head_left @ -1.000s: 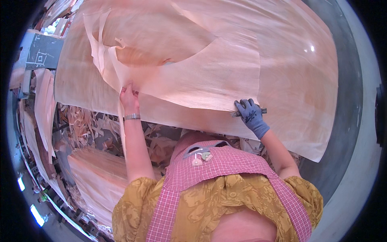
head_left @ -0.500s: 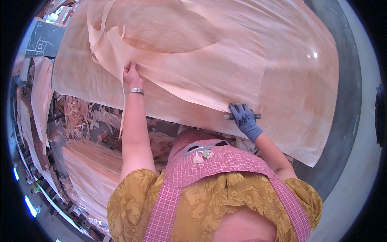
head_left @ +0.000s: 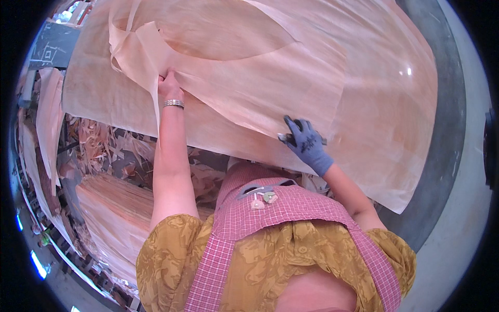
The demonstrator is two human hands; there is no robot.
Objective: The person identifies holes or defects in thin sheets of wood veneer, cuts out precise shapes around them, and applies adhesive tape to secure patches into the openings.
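Observation:
My bare left hand [head_left: 170, 86], a metal band on its wrist, is closed on the edge of a thin pale wood veneer sheet [head_left: 234, 83]. That sheet is raised and creased at the hand, with curled strips on its far left side. Under it lies a broad veneer sheet [head_left: 390, 130]. My right hand [head_left: 306, 141], in a grey-blue glove, is closed around a short dark bar-shaped tool [head_left: 324, 141], mostly hidden by the fingers. A shiny end of the tool shows by the thumb, beside the lifted sheet's near edge.
A stack of veneer [head_left: 112, 200] sits at the near left, with torn veneer scraps [head_left: 93, 140] heaped beyond it. Long veneer pieces [head_left: 49, 119] hang at the far left beside a dark panel [head_left: 52, 44]. A grey curved edge [head_left: 449, 104] borders the sheets on the right.
My right hand has moved left and slightly away from me with the tool, along the sheet's near edge. My left hand, still gripping the veneer, has shifted slightly farther away.

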